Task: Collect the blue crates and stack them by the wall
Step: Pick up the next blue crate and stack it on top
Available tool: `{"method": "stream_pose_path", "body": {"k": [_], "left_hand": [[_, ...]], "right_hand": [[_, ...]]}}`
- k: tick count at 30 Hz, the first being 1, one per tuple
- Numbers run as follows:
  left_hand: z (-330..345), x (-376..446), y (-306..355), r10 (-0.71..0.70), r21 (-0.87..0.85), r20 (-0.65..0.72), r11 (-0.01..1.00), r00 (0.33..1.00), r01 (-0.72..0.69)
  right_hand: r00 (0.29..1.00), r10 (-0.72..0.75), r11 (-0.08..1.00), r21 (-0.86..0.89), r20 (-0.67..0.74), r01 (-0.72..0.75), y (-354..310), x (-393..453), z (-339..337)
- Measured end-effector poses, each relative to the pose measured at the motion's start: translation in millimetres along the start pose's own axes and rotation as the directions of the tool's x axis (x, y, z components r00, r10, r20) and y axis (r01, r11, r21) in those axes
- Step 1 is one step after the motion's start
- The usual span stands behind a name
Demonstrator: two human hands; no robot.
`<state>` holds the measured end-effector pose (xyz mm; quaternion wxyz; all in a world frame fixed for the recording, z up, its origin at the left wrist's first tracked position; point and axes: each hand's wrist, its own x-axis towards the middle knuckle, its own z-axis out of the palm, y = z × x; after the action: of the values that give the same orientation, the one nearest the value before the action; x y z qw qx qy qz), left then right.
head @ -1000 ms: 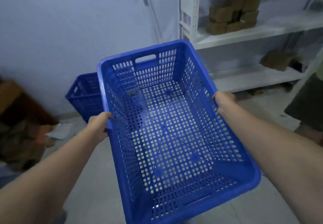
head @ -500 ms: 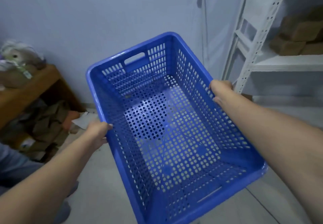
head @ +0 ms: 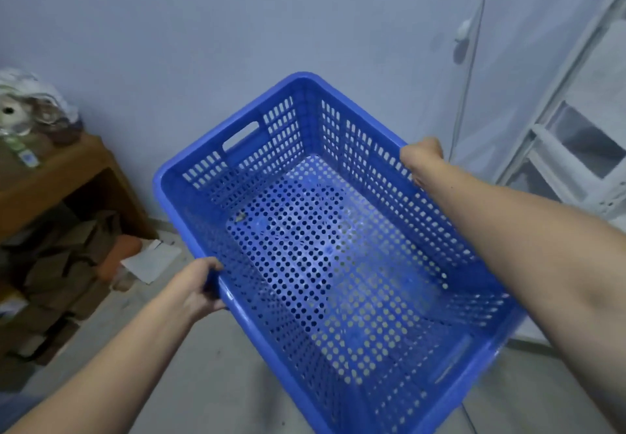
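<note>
Blue perforated plastic fills the near view: an empty blue crate (head: 338, 257) held up off the floor (head: 216, 382), tilted a little with its far end raised. The left hand (head: 196, 289) is clamped on the left long rim, fingers curled under the lip; the right hand (head: 421, 155) is closed over the right long rim further along. Beyond the crate to the left stands a wooden counter (head: 50, 176) with clutter on top and cardboard scraps below, and a sheet of paper (head: 154, 261) lies on the floor by it. To the right is a white metal shelf (head: 576, 149). Behind all of it is the plain wall (head: 237, 20), with a cable (head: 469, 71) running down it.

A second ago another blue crate stood by the wall ahead; the view has since swung left and that crate is gone from sight, likely hidden beneath the held one. I judge the carry is nearly done, with lowering onto the stack next
</note>
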<state>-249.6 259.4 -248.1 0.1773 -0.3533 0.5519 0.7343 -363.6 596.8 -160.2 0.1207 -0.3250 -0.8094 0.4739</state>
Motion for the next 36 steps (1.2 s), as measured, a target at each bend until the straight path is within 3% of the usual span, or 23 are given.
{"method": "stream_pose_path", "body": {"k": [3,9,12,16,21,27,30,36], "left_hand": [[17.7,32.9,32.7,-0.017,-0.066,-0.027,0.998,0.999,0.015],[60.4,107.3,79.8,-0.065,-0.153,-0.086,0.987,0.994,0.051],[86.0,151.9,96.0,-0.112,-0.252,-0.139,0.965,0.984,0.074],[109.1,199.7,128.5,-0.143,-0.346,-0.16,0.935,0.977,0.081],[112.8,253.1,167.6,-0.142,-0.336,-0.218,0.94,0.966,0.062],[98.8,311.7,190.8,-0.266,-0.392,-0.194,0.903,0.944,0.174],[92.2,330.0,193.2,-0.332,-0.372,-0.169,0.893,0.928,0.252],[82.2,344.6,207.8,-0.421,-0.211,-0.067,0.892,0.905,0.399]], "right_hand": [[0.998,-0.062,0.99,-0.125,-0.021,0.059,-39.4,45.8,39.6],[0.961,-0.25,0.895,-0.352,0.116,0.275,-115.5,155.1,130.6],[0.936,-0.271,0.855,-0.39,0.224,0.341,-140.4,209.2,186.5],[0.924,-0.285,0.843,-0.392,0.253,0.368,-173.6,266.1,254.6],[0.878,-0.337,0.78,-0.421,0.34,0.463,-205.4,303.4,334.2],[0.804,-0.208,0.725,-0.464,0.557,0.509,-196.5,330.5,416.3],[0.808,-0.276,0.66,-0.508,0.521,0.553,-179.1,336.0,453.4],[0.823,-0.334,0.656,-0.514,0.459,0.553,-149.6,318.9,472.0]]}}
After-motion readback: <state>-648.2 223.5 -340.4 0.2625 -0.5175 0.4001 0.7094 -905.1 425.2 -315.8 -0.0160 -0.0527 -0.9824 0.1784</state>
